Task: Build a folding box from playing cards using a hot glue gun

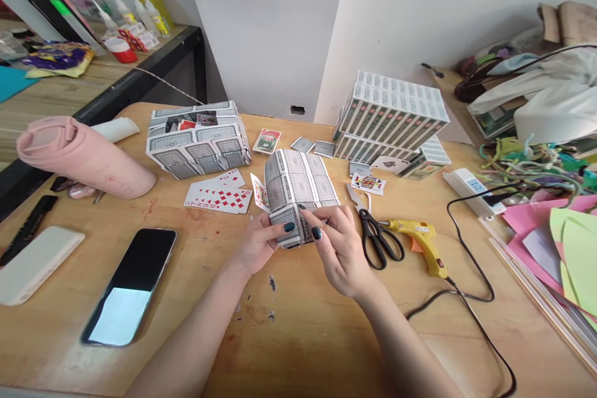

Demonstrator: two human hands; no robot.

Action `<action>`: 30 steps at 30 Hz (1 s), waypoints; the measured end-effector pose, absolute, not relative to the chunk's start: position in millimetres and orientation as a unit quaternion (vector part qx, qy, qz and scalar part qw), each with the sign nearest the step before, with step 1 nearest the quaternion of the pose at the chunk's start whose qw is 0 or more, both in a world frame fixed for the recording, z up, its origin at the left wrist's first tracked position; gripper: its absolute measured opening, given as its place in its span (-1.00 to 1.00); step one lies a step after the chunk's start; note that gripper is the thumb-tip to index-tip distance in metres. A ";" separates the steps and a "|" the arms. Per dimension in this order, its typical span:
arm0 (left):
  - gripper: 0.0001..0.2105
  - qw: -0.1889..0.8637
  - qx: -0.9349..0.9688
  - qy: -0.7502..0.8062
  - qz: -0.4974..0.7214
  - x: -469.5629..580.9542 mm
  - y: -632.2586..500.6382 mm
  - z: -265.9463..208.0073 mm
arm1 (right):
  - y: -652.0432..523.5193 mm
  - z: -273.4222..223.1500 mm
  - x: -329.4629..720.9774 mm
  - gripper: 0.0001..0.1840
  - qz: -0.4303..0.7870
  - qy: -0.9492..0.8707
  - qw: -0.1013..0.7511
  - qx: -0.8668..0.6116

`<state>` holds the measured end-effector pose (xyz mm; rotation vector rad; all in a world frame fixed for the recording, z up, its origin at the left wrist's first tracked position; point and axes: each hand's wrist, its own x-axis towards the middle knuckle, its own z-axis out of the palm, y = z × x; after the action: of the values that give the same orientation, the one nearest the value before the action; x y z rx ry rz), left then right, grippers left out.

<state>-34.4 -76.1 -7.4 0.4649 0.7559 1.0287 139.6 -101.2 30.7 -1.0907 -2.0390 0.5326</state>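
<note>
one playing-card assembly (301, 177) is held over the middle of the table (200, 267), its near left part pinched by the left hand (259, 242); whether the right hand (342, 252), positioned at its near side, is closed on it cannot be told.

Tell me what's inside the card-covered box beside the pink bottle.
Inside the card-covered box, a red item and what looks like a playing card show through the top opening; its walls hide the bottom.

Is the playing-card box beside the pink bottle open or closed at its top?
Open: the playing-card box has a gap on top, where card faces show.
</note>
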 end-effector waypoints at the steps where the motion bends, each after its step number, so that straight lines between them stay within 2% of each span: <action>1: -0.74 0.779 0.216 0.349 0.475 -34.4 -76.1 -7.5 | -102.4 30.7 138.2 -0.59 0.200 -0.798 0.367 -0.434; 9: -0.79 0.776 0.237 0.345 0.472 -35.2 -76.6 -7.7 | -116.1 21.6 122.5 -0.54 0.140 -0.807 0.304 -0.487; 22: -0.82 0.781 0.255 0.329 0.466 -30.6 -79.6 -10.2 | -147.7 20.6 105.8 -0.48 0.064 -0.781 0.304 -0.541; 30: -0.76 0.773 0.252 0.348 0.467 -29.2 -81.0 -11.5 | -162.5 18.2 97.2 -0.43 0.027 -0.776 0.290 -0.559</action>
<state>-29.2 -81.0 -11.5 0.5465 0.7545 1.0111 97.2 -162.5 18.2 -1.4921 -2.0693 0.0711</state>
